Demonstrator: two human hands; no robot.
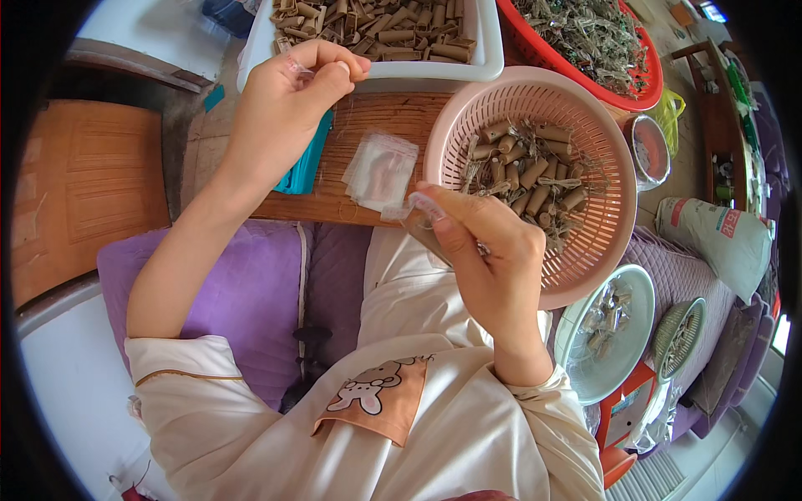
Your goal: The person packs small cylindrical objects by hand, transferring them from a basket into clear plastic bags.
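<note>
Pink basket, centre right, holds brown rolls; white tray of rolls at top. Stack of clear bags on the counter. Left hand pinches a clear bag; right hand grips another bag with a roll. We judge: hold the mouth open, slide the roll in straight.

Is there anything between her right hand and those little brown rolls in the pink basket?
Nothing visible blocks the way. The right hand, pinching a small clear bag, sits at the near rim of the pink basket, and the brown rolls lie uncovered just beyond it.
</note>
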